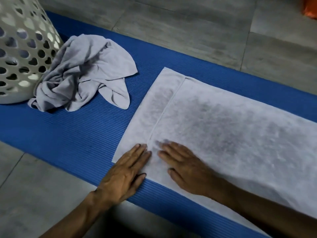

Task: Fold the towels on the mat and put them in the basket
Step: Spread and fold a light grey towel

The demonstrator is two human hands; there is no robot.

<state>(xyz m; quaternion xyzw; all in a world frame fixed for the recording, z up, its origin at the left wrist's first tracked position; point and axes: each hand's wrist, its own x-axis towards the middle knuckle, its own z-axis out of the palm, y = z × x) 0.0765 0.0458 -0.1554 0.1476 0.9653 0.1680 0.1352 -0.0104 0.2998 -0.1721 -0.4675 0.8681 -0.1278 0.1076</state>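
Note:
A pale towel (223,121) lies spread flat on the blue mat (77,134), with one layer folded over so an edge line runs near its left end. My left hand (125,172) presses flat on the towel's near left corner, partly on the mat. My right hand (185,169) lies flat on the towel just to the right of it, fingers straight. A second crumpled pale towel (85,73) sits in a heap on the mat against the white basket (18,54), which has heart-shaped holes and stands at the far left.
Grey floor tiles (188,28) surround the mat. An orange object (310,6) shows at the top right corner. Cloth shows through the basket's holes.

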